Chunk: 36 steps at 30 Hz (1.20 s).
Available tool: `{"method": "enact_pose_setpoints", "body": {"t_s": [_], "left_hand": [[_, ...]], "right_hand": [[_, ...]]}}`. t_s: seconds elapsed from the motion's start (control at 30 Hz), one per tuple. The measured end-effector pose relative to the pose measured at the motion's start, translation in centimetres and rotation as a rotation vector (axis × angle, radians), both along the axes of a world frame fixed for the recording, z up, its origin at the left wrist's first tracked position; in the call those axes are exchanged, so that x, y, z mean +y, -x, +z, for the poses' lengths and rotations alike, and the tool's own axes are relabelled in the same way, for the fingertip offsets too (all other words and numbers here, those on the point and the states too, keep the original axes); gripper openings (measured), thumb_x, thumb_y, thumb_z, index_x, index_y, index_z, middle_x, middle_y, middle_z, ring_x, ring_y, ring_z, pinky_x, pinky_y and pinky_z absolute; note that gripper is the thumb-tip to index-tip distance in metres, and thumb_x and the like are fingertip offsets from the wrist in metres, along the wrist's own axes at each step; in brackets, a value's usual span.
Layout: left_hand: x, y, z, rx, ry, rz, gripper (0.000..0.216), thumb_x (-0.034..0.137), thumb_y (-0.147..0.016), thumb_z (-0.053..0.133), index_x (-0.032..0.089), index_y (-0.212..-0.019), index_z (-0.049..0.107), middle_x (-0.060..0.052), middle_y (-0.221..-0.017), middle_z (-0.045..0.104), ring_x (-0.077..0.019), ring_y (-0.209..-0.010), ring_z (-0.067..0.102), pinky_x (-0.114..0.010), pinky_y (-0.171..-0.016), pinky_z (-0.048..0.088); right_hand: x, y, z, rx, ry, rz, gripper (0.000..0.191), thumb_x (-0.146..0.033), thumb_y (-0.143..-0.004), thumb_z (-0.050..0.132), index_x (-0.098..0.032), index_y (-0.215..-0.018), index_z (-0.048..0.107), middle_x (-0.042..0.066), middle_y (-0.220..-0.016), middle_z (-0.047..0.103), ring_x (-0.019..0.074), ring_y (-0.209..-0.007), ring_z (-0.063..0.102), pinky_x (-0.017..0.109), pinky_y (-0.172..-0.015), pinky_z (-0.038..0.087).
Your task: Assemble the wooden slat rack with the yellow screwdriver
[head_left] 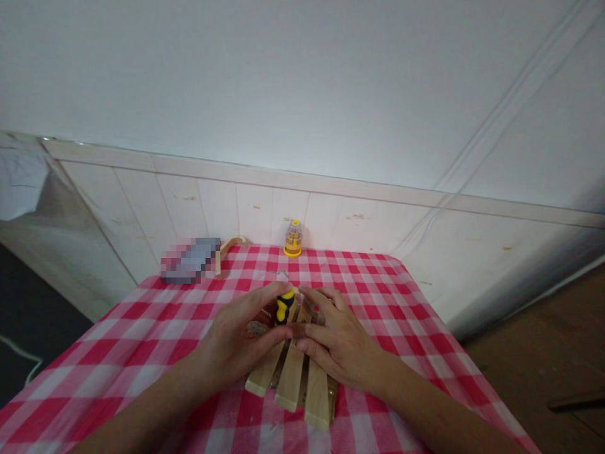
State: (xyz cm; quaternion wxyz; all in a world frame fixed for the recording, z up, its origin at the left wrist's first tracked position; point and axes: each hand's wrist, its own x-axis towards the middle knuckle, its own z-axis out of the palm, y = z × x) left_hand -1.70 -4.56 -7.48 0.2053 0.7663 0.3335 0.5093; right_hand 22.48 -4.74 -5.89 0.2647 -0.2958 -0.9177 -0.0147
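Note:
My left hand (241, 328) is closed on a short screwdriver (284, 305) with a yellow and black handle. Its thumb and index finger meet the handle, which stands roughly upright over the wood. The tip of the screwdriver is hidden. Under both hands lies a piece of slatted wood (290, 378), its pale slats side by side with gaps between. My right hand (343, 337) curls its fingers over the slats on the right and grips them. Its fingertips come close to the screwdriver, but whether they touch it I cannot tell.
A red and white checked cloth (401, 403) covers the table. At the back stands a yellow screwdriver-bit holder (293, 239). Small metal pieces (282, 274) lie in front of it. Back left are a curved wooden piece (227, 252) and a blurred-out flat object (191, 260). A panelled wall (331, 217) borders the far edge.

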Motion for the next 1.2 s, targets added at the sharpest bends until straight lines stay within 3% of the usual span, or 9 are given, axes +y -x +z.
{"method": "enact_pose_setpoints", "body": {"t_s": [0.13, 0.53, 0.7, 0.8, 1.0, 1.2], "left_hand": [[-0.1, 0.3, 0.3, 0.002, 0.078, -0.063, 0.062, 0.014, -0.089, 0.073, 0.037, -0.144, 0.055, -0.001, -0.122, 0.077, -0.0150, -0.096, 0.076, -0.023, -0.085, 0.063], [-0.4, 0.3, 0.8, -0.139, 0.257, -0.258, 0.054, 0.013, -0.095, 0.063, 0.032, -0.145, 0.056, -0.007, -0.120, 0.076, -0.0206, -0.106, 0.076, -0.029, -0.090, 0.063], [0.1, -1.2, 1.5, -0.411, 0.279, -0.136, 0.057, 0.018, -0.089, 0.075, 0.029, -0.141, 0.055, -0.003, -0.100, 0.079, -0.0174, -0.089, 0.078, -0.025, -0.078, 0.062], [0.8, -2.1, 1.1, -0.517, 0.252, -0.076, 0.063, 0.022, -0.086, 0.079, 0.028, -0.142, 0.051, -0.003, -0.104, 0.079, -0.0177, -0.090, 0.078, -0.027, -0.080, 0.063], [1.6, -2.4, -0.3, -0.382, 0.306, 0.010, 0.062, 0.022, -0.082, 0.080, 0.026, -0.139, 0.056, -0.003, -0.108, 0.075, -0.0190, -0.092, 0.078, -0.031, -0.079, 0.065], [2.0, -2.5, -0.5, -0.339, 0.289, 0.043, 0.060, 0.025, -0.080, 0.081, 0.027, -0.135, 0.058, -0.001, -0.104, 0.073, -0.0182, -0.088, 0.077, -0.032, -0.077, 0.066]], "right_hand": [[0.1, -0.1, -0.1, 0.000, 0.010, 0.000, 0.030, -0.036, -0.106, 0.051, -0.027, -0.124, 0.073, 0.014, -0.151, 0.047, 0.0339, -0.135, 0.042, 0.057, -0.108, 0.045], [0.2, -0.2, -0.3, -0.024, 0.013, 0.003, 0.029, -0.035, -0.106, 0.051, -0.025, -0.119, 0.075, 0.014, -0.152, 0.050, 0.0330, -0.137, 0.044, 0.057, -0.111, 0.043], [0.2, -0.2, -0.4, -0.045, 0.001, -0.004, 0.029, -0.034, -0.104, 0.056, -0.025, -0.125, 0.074, 0.014, -0.154, 0.048, 0.0334, -0.139, 0.044, 0.057, -0.111, 0.043], [0.2, -0.1, -0.3, -0.032, 0.012, -0.001, 0.030, -0.035, -0.105, 0.055, -0.026, -0.125, 0.074, 0.014, -0.155, 0.048, 0.0329, -0.139, 0.043, 0.057, -0.111, 0.043], [0.1, -0.1, -0.1, 0.005, 0.024, -0.002, 0.030, -0.035, -0.105, 0.054, -0.027, -0.124, 0.075, 0.013, -0.151, 0.050, 0.0324, -0.137, 0.044, 0.057, -0.110, 0.045], [0.2, -0.2, -0.3, -0.013, 0.011, 0.004, 0.031, -0.035, -0.106, 0.052, -0.026, -0.124, 0.075, 0.014, -0.152, 0.049, 0.0322, -0.138, 0.043, 0.056, -0.112, 0.044]]}}
